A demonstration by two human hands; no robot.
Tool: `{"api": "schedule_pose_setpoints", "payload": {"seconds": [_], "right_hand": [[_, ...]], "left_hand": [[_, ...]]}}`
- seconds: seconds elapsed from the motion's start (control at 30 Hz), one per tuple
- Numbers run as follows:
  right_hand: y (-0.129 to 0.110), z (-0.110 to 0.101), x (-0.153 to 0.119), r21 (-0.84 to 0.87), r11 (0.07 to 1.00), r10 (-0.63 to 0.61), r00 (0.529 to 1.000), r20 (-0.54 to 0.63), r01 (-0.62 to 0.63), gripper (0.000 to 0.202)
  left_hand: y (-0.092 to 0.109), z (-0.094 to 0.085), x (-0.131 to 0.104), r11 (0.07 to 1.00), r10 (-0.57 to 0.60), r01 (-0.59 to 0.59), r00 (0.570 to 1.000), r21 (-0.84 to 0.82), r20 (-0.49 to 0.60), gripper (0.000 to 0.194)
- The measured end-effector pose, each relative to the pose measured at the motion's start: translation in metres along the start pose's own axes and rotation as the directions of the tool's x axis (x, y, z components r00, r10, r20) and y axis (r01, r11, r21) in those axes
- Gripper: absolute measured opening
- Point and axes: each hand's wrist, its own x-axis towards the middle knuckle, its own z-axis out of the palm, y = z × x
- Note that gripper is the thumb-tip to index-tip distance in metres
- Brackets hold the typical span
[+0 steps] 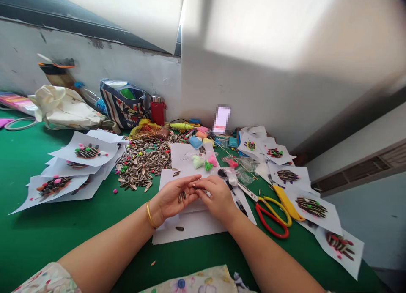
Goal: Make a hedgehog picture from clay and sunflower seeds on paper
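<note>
My left hand (175, 197), palm up, cups a few striped sunflower seeds (182, 196) and wears a gold bangle at the wrist. Thumb and fingers of my right hand (217, 198) pinch together at the left fingertips, around a dark seed that is partly hidden. Both hands hover over white paper sheets (203, 232) on the green tabletop. One loose seed (179, 228) lies on the sheet below my left hand. Beyond the hands are soft lumps of green and pink clay (208, 165). A large pile of sunflower seeds (139, 166) spreads to the left.
Scissors (273, 212) with red and yellow handles lie at right beside a yellow cutter (288, 203) and a black pen (240, 205). Seed-and-clay pictures on paper stand in stacks at left (87, 151) and right (312, 206). A red bottle (157, 111) and bags (124, 103) line the wall.
</note>
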Motion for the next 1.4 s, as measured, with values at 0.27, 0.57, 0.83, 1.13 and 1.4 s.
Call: {"api": "schedule_pose_setpoints", "payload": {"seconds": [0.27, 0.57, 0.83, 1.13, 1.4], "right_hand": [[0.008, -0.004, 0.000, 0.127, 0.987, 0.105, 0.993, -0.054, -0.097, 0.011], [0.014, -0.002, -0.003, 0.258, 0.955, 0.166, 0.984, -0.067, -0.144, 0.007], [0.010, 0.002, -0.005, 0.331, 0.941, 0.105, 0.992, -0.071, -0.076, 0.008], [0.009, -0.001, -0.003, 0.282, 0.953, 0.128, 0.991, -0.041, -0.112, 0.009], [0.021, -0.004, -0.001, 0.202, 0.955, 0.214, 0.976, 0.033, -0.216, 0.006]], "left_hand": [[0.015, 0.001, 0.003, 0.995, 0.076, -0.083, 0.989, -0.052, -0.125, 0.020], [0.010, -0.009, 0.002, 0.902, 0.098, -0.049, 0.991, 0.429, -0.092, 0.024], [0.002, -0.002, -0.001, 0.671, 0.161, -0.088, 0.987, 0.736, -0.029, 0.042], [0.002, -0.009, 0.004, 0.441, 0.351, -0.235, 0.933, 0.866, 0.074, 0.034], [0.005, -0.011, 0.008, 0.357, 0.437, -0.242, 0.897, 0.902, 0.068, 0.029]]}}
